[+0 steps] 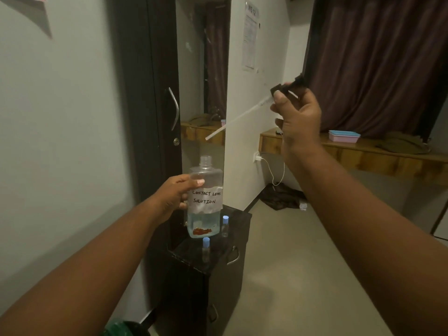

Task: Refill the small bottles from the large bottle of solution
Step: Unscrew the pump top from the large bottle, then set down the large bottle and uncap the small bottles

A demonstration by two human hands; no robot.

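Both hands are raised in front of the person. The left hand (173,192) is wrapped around the middle of the large bottle (205,197), thumb across the front just above its handwritten label, holding it upright in the air over a dark cabinet (218,270). The right hand (297,117), well apart and higher, pinches a dark pump head (288,87) between thumb and fingertips; its long, thin white tube (240,117) slants down to the left, its end clear of the open bottle neck.

That bottle is clear plastic, likely light and a little squeezable, so a firm grip at the labelled waist looks the safest hold. With the neck open, tilting it carelessly could spill. The tube seems flexible and may drip.

Pale blue liquid fills only the bottom part of the large bottle, with something reddish showing near its base; whether that is inside or behind cannot be told. Two small bottles stand on the cabinet top: one (225,226) just beside the large bottle's base, another (206,248) nearer the person. Both have blue caps on and look nearly empty, so refilling seems not yet begun.
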